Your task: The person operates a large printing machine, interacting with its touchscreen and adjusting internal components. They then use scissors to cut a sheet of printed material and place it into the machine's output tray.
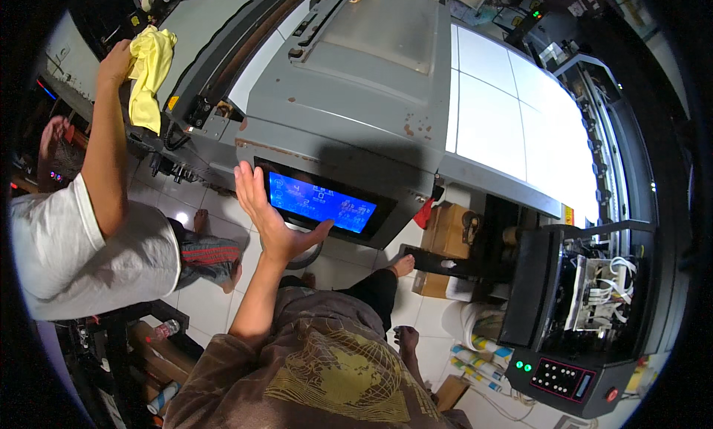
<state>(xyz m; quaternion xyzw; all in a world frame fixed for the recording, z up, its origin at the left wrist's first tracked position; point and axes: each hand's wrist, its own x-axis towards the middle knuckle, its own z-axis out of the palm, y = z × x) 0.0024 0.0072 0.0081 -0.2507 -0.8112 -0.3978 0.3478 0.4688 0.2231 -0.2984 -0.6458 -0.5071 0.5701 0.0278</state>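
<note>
Fingers of the left hand (269,210) spread flat, thumb touching the blue touchscreen (321,202) just to its right; the right hand is out of view.

A co-worker's arm (104,143) crowds the touchscreen's (321,201) left.

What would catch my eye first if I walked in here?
Probably the glowing blue screen on the front of the big grey machine, with the person's left hand held open at its left edge. Next, at upper left, a co-worker's hand holding a yellow cloth against the machine.
</note>
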